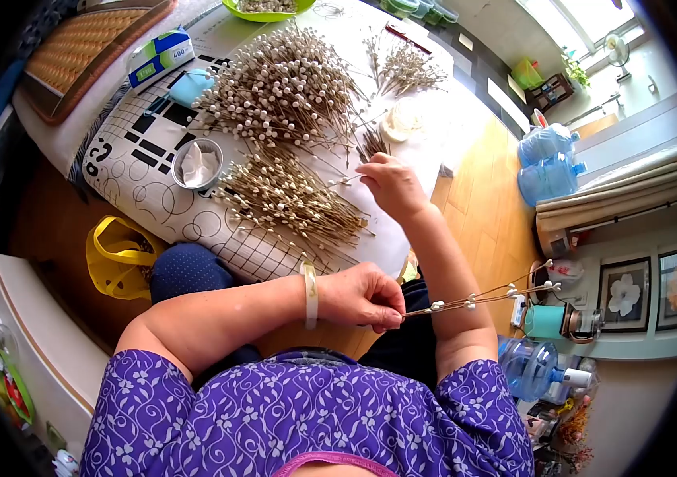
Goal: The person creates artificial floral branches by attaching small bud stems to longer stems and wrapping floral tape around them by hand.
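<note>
Pinching a few budded twigs (pixel 472 302), the left hand (pixel 366 294) sits nearer the body than the twig pile (pixel 295 199), their length pointing right, past it; the right hand (pixel 394 187), just right of that pile, beside dark sticks (pixel 373 145), is curled, its hold unclear.

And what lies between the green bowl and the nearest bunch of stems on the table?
In the head view, the big bunch of pale-budded stems lies between the green bowl and the nearest bunch.
</note>
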Tool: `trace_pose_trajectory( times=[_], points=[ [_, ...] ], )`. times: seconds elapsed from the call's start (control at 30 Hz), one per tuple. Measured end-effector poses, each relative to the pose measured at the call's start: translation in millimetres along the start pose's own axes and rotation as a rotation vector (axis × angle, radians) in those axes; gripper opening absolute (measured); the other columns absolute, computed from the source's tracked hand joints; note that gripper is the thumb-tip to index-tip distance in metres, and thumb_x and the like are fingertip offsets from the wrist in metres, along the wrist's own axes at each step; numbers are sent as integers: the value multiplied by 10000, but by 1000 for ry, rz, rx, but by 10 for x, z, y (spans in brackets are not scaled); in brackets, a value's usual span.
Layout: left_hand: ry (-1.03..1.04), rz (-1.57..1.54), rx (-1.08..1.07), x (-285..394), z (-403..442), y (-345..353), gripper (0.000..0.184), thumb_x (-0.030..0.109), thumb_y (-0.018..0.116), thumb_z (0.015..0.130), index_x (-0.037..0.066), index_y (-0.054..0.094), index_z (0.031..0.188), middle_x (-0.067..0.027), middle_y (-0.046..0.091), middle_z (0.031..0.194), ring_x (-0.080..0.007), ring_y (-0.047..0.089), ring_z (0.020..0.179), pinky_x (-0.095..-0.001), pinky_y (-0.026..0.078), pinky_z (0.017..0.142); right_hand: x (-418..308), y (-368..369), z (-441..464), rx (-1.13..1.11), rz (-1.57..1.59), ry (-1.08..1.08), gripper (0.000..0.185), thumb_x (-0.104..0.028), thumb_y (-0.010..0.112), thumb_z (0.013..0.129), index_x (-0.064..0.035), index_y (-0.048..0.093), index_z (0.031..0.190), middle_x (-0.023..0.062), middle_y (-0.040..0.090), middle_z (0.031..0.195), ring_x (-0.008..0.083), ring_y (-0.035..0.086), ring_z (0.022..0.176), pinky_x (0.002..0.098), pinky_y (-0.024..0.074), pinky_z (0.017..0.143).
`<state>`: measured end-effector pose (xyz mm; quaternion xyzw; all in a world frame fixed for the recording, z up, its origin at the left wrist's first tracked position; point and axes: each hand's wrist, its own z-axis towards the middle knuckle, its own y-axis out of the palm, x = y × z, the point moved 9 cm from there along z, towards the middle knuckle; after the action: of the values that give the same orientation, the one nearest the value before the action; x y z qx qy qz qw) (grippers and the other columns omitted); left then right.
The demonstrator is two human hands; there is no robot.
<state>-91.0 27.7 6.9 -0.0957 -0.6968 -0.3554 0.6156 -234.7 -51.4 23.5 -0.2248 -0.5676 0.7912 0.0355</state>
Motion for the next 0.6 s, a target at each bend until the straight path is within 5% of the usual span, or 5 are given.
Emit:
trace_pose_trajectory(
  times=[0.17, 0.27, 0.47, 0.6],
  points=[
    [-17, 13, 33, 16, -19, -54, 92, 76, 599, 811, -14, 588, 824, -24, 605, 705, -71, 563, 648, -211, 464, 607, -194, 131, -16, -24, -292, -170, 89, -46, 524, 731, -100, 583, 770, 69, 546, 808, 247, 558, 798, 351, 471, 668],
    [17, 0, 25, 0, -17, -47, 93, 77, 600, 810, -15, 588, 821, -30, 611, 709, -77, 572, 643, -211, 465, 604, -356, -413, -114, 290, -29, -169, 35, -78, 561, 757, -94, 578, 784, 74, 582, 815, 269, 575, 749, 359, 473, 604],
    [-6, 27, -11, -1, -20, 35, 101, 81, 602, 808, -17, 588, 824, -31, 610, 711, -79, 574, 646, -215, 470, 612, 271, -240, -578, 39, 252, 473, 105, -126, 605, 732, -33, 634, 771, 128, 625, 690, 244, 617, 634, 315, 478, 618],
    [-34, 3, 1, -6, -28, 48, 108, 83, 605, 806, -21, 593, 829, -30, 607, 710, -77, 572, 644, -214, 469, 613, 534, 156, -852, -34, 377, 635, 181, -167, 648, 690, 3, 625, 747, 142, 618, 649, 234, 621, 614, 317, 484, 623]
  ],
)
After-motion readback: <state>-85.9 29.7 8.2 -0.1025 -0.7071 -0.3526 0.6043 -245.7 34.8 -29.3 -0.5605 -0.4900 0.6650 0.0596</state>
